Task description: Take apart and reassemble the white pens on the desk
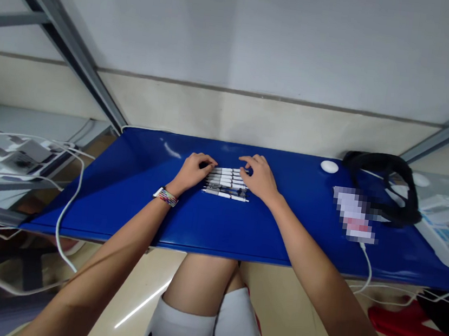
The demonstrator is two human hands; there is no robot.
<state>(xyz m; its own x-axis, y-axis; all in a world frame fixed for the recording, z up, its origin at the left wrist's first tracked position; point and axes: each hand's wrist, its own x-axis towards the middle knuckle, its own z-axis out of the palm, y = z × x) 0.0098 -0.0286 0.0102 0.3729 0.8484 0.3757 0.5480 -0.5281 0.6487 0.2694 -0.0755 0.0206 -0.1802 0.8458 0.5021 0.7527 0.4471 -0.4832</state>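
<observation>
Several white and grey pens (229, 178) lie side by side in a stacked row on the blue tabletop, running left to right. One pen (226, 195) lies nearest to me, slightly tilted. At the row's left end is my left hand (194, 171), thumb and index fingertips pinched together at the tip of the farthest pen. My right hand (259, 175) rests at the right end, its thumb by the pen ends and its index finger raised apart from the thumb. A patterned band circles my left wrist.
On the right of the blue tabletop (217, 230) are a white oval object (329, 166), a blurred-out device (353, 214) with a white cable, and a black strap-like headset (386, 188). Chargers and cables (25, 157) lie on the left neighbouring table. Metal posts (70, 56) flank the workspace.
</observation>
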